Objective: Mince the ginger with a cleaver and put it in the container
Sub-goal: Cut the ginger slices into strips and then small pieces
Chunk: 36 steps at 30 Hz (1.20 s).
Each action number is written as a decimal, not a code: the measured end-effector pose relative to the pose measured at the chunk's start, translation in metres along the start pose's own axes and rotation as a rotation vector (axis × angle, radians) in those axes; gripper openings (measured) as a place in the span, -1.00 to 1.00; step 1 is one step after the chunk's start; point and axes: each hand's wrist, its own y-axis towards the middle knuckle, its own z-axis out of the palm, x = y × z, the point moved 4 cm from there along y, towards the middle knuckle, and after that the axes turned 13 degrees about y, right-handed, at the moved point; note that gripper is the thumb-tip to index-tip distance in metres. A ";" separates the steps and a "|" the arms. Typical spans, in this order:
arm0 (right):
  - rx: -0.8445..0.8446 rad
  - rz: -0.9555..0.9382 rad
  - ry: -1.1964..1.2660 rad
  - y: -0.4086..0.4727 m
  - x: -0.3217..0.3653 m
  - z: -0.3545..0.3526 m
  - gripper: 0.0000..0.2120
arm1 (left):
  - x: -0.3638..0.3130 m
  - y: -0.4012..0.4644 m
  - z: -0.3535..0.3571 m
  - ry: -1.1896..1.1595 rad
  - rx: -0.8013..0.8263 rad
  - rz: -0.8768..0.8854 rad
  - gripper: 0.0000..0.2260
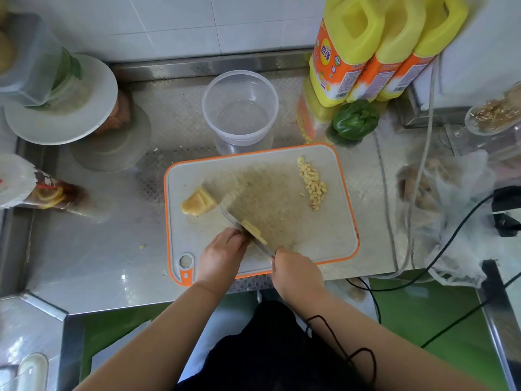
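While a small heap of diced ginger [313, 183] lies at the cutting board's [332, 235] far right, the task looks roughly midway: the right hand [296, 273] grips the cleaver [245, 230], cutting ginger slices [255, 232] steadied by the left hand's [221, 256] curled fingers. A ginger chunk [197, 203] waits uncut, and the container [240, 107] on the desk [93, 249] looks almost empty.

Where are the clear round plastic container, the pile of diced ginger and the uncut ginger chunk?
Clear round plastic container [272, 93]: head view, right rim.
Pile of diced ginger [313, 182]: head view, middle of pile.
Uncut ginger chunk [197, 205]: head view, cut top face.
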 end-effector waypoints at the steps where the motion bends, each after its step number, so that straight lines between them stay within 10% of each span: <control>1: -0.008 -0.011 0.027 0.002 -0.003 -0.002 -0.85 | 0.001 -0.001 -0.001 -0.009 -0.007 0.003 -0.79; 36: -0.051 -0.112 0.052 -0.010 -0.001 -0.009 -0.79 | 0.007 -0.005 -0.003 -0.108 -0.019 -0.051 -0.79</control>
